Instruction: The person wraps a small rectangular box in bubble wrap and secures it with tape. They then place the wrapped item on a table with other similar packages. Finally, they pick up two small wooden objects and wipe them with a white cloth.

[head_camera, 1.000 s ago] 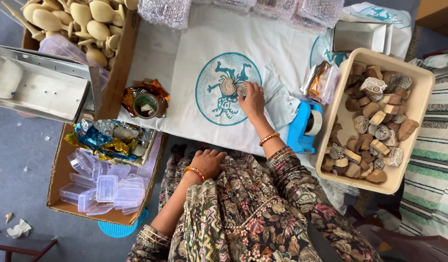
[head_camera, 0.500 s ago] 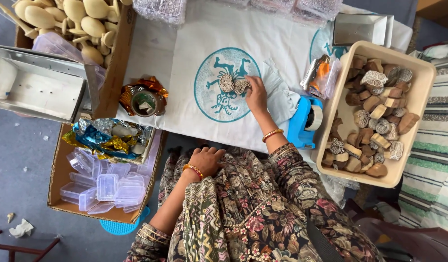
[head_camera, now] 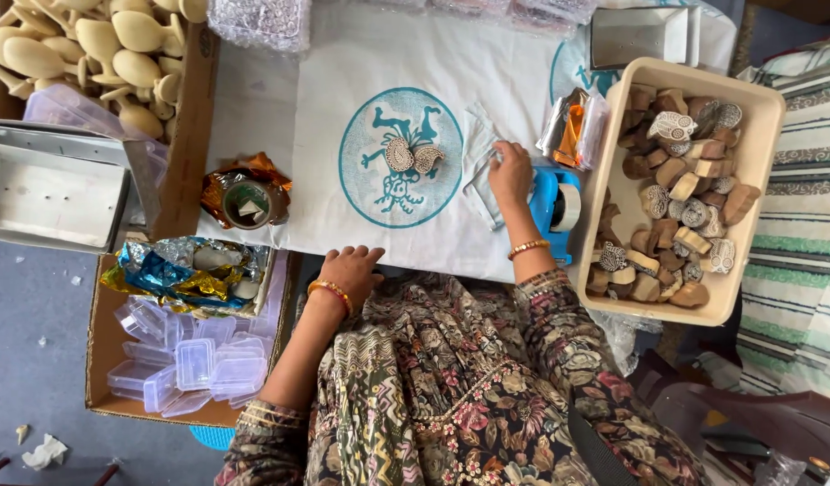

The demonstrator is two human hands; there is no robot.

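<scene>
right hand (head_camera: 511, 171) pinching clear plastic sleeve (head_camera: 480, 160), sleeve just left of its fingers, long axis near-to-far | two carved stamps (head_camera: 412, 157) further left on white cloth (head_camera: 280, 108) | left hand (head_camera: 350, 270) loosely curled, empty, at cloth's near edge | cluttered work table, bins either side

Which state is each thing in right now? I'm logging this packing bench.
Right hand: on a clear bag, pinching it.
Left hand: resting at the cloth edge, holding nothing.
Two carved blocks: lying on the teal print.
Beige tub: full of blocks.
Tape dispenser: untouched.
</scene>
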